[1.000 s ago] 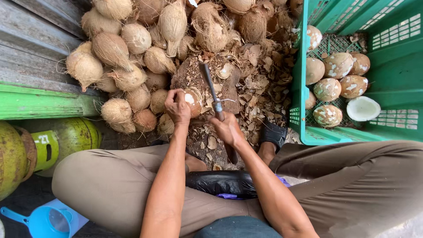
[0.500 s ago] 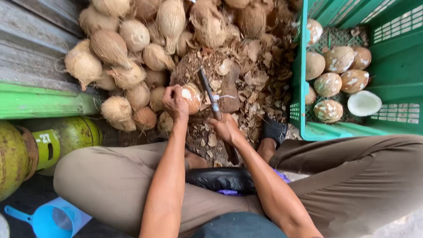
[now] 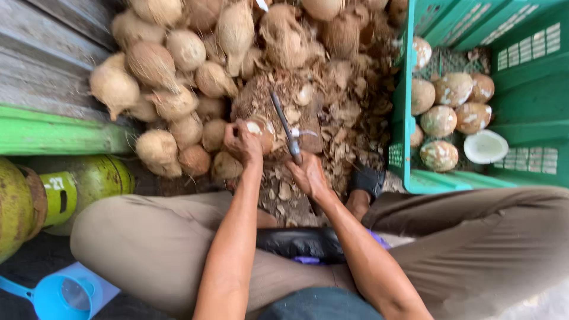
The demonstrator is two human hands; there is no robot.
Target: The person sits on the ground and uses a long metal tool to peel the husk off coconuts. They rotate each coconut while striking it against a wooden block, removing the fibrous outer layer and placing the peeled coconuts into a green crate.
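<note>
My left hand (image 3: pixel 242 141) grips a half-peeled brown-and-white coconut (image 3: pixel 261 133); my right hand (image 3: pixel 308 175) clasps the knife (image 3: pixel 285 127), hemmed between coconut pile (image 3: pixel 172 71) and green crate (image 3: pixel 409 118).

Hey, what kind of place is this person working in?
Probably an informal coconut-processing spot, outdoors or in a shed. A heap of husked coconuts lies on the ground, shell chips are scattered about, and a green crate holds peeled coconuts.

Rough fibrous coconuts (image 3: pixel 153 65), green plastic crate (image 3: pixel 533 89)
</note>
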